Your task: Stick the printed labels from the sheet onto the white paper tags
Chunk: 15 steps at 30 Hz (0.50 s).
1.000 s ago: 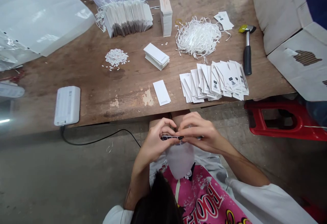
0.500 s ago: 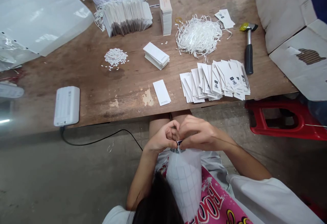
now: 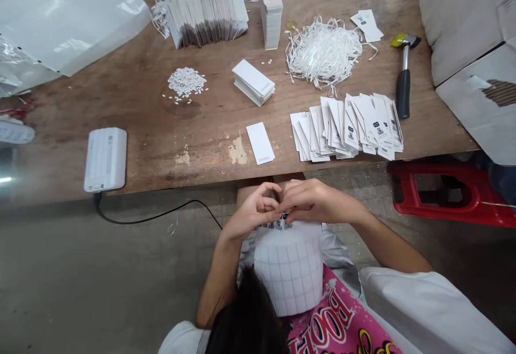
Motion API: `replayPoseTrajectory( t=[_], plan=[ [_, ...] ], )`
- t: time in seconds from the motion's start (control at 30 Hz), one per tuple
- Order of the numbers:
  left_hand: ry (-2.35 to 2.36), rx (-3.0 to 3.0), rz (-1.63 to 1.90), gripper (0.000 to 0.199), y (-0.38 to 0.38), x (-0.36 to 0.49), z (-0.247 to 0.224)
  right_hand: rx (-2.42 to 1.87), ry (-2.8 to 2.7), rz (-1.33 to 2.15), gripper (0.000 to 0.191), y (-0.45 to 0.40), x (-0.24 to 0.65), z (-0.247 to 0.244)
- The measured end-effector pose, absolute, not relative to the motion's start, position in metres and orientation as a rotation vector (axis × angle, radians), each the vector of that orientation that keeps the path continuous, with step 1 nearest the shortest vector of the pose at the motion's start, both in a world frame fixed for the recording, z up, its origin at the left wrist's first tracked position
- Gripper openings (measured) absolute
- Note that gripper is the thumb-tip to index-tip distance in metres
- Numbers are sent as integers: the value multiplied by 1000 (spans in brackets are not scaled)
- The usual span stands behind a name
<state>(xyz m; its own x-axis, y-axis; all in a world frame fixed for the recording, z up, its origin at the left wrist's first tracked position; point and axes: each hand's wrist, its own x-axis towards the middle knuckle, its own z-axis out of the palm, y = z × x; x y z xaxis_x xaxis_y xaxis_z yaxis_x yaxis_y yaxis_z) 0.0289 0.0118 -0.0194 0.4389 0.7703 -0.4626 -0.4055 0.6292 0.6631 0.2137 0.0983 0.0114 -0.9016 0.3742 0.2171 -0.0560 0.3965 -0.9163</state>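
From the head view, my feed shows a bare left hand [image 3: 258, 209] and right hand [image 3: 312, 200] close together over the lap, nearer the person than the single card [image 3: 260, 143] on the wooden table [image 3: 137, 79]. The left thumb and index finger are closed on the dark-printed upper edge of a white grid-lined sheet [image 3: 288, 270]; the right thumb and fingers are bent inward, pinching that edge just beside them. The sheet hangs below both hands, in front of a pink garment [image 3: 342, 327] on which I can read "BOO", the following letter being partly hidden.

Right of the single card lies a spread of tags [image 3: 350, 128] with small dark printing I can't make out. Beyond the card sit a stack of cards [image 3: 253, 82] with one tiny unreadable line, and a tall orange-topped stack [image 3: 272, 12]. Beyond and right are white strings [image 3: 324, 52] and a hammer [image 3: 403, 82]; beyond and left, small white pieces [image 3: 186, 82]. Well left is a white power bank [image 3: 105, 159], its label too small for me to read.
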Motion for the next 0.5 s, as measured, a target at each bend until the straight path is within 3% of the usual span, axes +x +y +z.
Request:
replayPoseTrajectory(
  t=[0.5],
  plan=[
    [809, 626, 880, 61, 8, 26, -17, -230, -2388, 1414, 10, 98, 208, 14]
  ],
)
